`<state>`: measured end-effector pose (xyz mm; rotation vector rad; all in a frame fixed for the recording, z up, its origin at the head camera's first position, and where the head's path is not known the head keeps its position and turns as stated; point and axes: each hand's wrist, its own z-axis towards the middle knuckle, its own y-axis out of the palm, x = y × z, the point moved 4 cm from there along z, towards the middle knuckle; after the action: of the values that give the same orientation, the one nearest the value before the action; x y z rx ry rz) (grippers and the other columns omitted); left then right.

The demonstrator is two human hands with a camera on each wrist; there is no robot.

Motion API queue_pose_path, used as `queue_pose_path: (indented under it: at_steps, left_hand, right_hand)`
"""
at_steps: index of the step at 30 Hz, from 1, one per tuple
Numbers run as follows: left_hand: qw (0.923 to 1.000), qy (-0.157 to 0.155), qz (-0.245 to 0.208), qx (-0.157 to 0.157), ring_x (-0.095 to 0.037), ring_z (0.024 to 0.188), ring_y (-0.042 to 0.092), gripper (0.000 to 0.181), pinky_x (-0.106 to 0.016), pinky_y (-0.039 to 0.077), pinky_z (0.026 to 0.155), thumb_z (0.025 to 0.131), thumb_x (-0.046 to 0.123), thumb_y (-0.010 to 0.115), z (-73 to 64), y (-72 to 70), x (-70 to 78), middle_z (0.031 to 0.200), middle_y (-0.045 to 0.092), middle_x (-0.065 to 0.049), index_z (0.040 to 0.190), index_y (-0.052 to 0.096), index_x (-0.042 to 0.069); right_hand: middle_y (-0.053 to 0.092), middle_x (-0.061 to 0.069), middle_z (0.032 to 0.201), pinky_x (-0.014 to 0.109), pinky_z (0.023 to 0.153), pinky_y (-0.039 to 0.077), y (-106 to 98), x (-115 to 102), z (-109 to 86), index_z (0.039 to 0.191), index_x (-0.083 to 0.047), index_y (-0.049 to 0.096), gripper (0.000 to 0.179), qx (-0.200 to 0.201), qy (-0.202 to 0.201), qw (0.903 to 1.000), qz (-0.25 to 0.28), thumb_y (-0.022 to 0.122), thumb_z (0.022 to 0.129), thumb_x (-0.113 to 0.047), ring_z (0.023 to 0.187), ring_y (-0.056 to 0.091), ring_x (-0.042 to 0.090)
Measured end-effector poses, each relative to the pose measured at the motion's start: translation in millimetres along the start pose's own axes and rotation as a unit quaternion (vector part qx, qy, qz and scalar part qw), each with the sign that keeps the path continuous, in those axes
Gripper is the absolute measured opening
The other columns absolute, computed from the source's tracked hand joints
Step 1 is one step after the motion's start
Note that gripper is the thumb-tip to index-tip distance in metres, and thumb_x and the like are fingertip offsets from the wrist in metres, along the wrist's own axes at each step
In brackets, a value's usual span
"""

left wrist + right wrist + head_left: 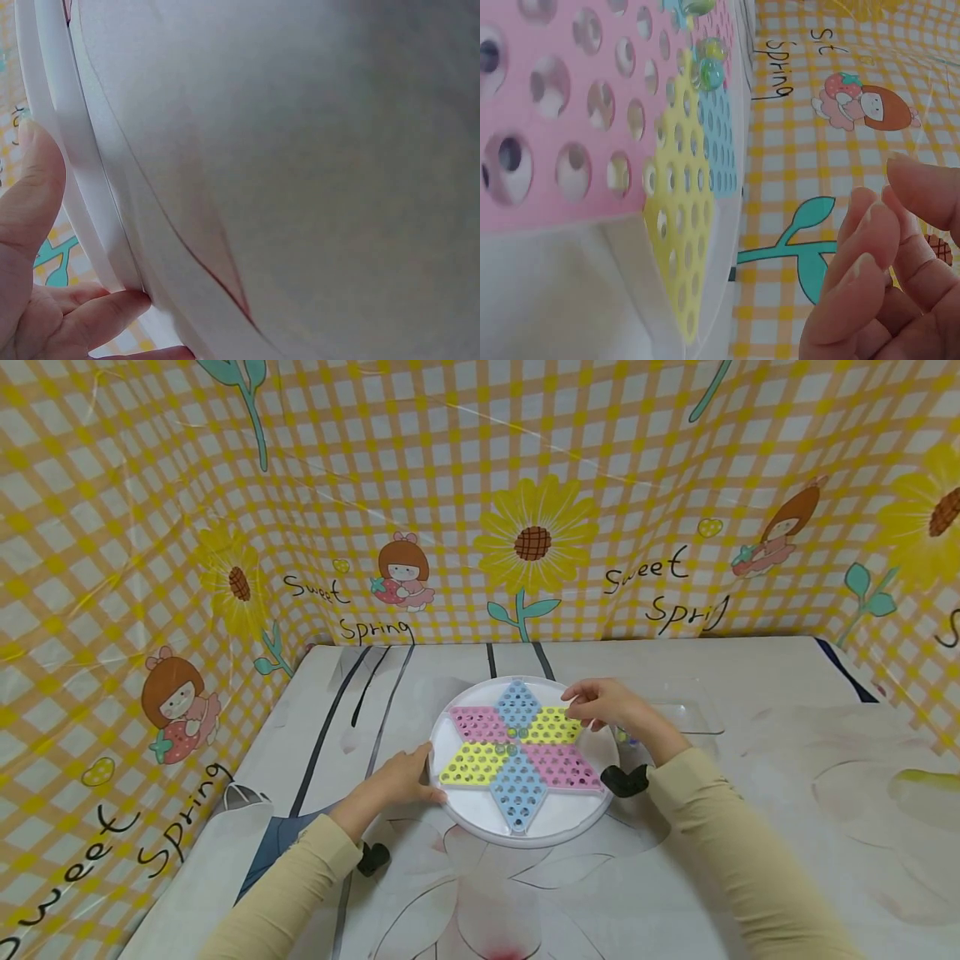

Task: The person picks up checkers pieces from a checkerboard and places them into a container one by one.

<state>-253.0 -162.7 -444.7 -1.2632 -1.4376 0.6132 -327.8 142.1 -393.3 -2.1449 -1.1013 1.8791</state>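
Note:
A round white Chinese checkers board (468,806) lies on the table, with a pink, yellow and blue perforated star. Several green glass marbles (512,749) sit around the star's centre. My left hand (397,777) holds the board's left rim; in the left wrist view the thumb (34,172) is by the rim and fingertips touch its lower edge. Above the board's right side hovers my right hand (611,706), near the yellow point (553,725). Its fingers bend loosely and no object shows between thumb and fingertips in the right wrist view.
Behind the right hand is a clear plastic tray (690,718). Small coloured marbles (628,739) show partly by the right wrist. A blue-grey item (281,843) and a white piece (243,797) lie at the left. Yellow checked cloth (450,443) walls the table's back and sides.

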Motion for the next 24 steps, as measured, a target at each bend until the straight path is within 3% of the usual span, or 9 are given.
queue_pose_path:
  at_steps: [6,12,24]
  left_hand:
    - [1.0000,-0.001,-0.003,-0.001,-0.043,0.124,0.039,0.093,-0.053,0.035,0.101,0.074,0.041,0.073,0.2,0.0,0.2,0.132,0.045,-0.026,0.142,0.024,0.000]
    - [1.0000,0.001,-0.003,-0.002,-0.044,0.124,0.039,0.093,-0.053,0.035,0.101,0.074,0.041,0.072,-0.1,-0.1,0.5,0.132,0.045,-0.026,0.142,0.025,-0.001]
    - [1.0000,0.004,-0.004,0.002,-0.044,0.124,0.039,0.093,-0.053,0.035,0.101,0.074,0.040,0.073,0.0,-0.1,0.7,0.132,0.046,-0.026,0.142,0.024,-0.001]
  right_hand:
    - [0.056,0.004,0.083,0.027,0.064,0.048,10.6,-2.7,7.0,0.118,0.006,0.051,0.038,-0.012,-0.017,0.9997,0.011,0.059,0.087,-0.014,0.075,0.055,0.023]
    - [0.056,0.005,0.086,0.030,0.066,0.050,22.0,-2.2,12.9,0.118,0.005,0.052,0.038,-0.013,-0.008,0.9997,0.017,0.060,0.087,-0.014,0.073,0.054,0.020]
    - [0.057,0.004,0.081,0.028,0.060,0.049,48.7,1.8,29.8,0.115,0.006,0.054,0.036,-0.032,-0.009,0.9990,0.029,0.062,0.084,-0.012,0.065,0.052,0.014]
